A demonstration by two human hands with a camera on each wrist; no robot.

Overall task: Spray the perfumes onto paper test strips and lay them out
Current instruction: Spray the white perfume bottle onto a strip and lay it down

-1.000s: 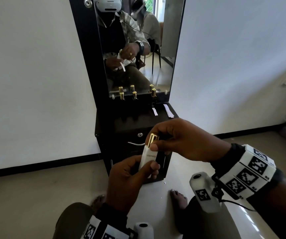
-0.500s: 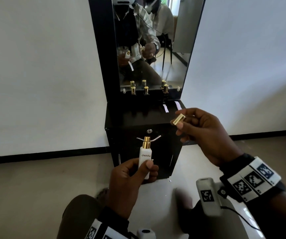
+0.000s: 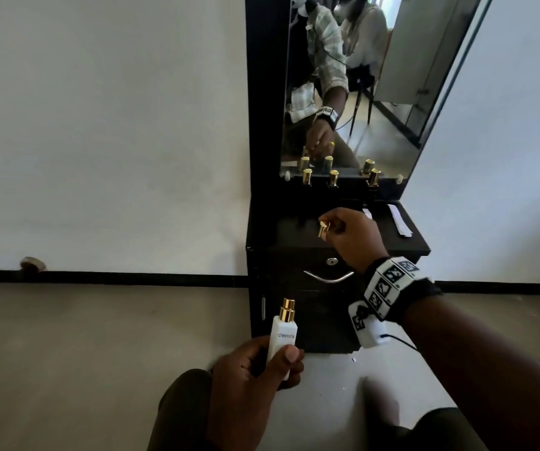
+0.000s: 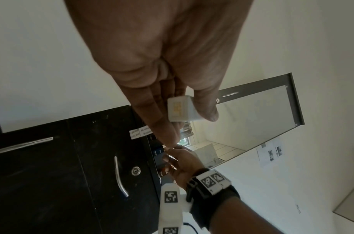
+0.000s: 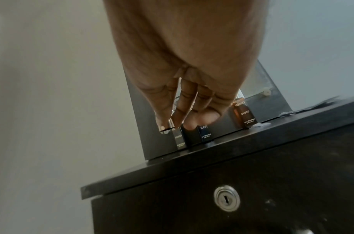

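perfume bottle (image 3: 283, 338) stands uncapped and upright in the left hand (image 3: 255, 372), thumb and fingers wrapped round it, while the right hand (image 3: 353, 237) pinches its gold cap (image 3: 322, 228) over the cabinet (image 3: 418, 245); best set the cap down clear of the strips (image 3: 399, 220)

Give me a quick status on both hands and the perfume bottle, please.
Left hand holds white perfume bottle upright, nozzle bare. Right hand pinches gold cap above the cabinet top. Two paper strips lie at the right; nothing in the way.
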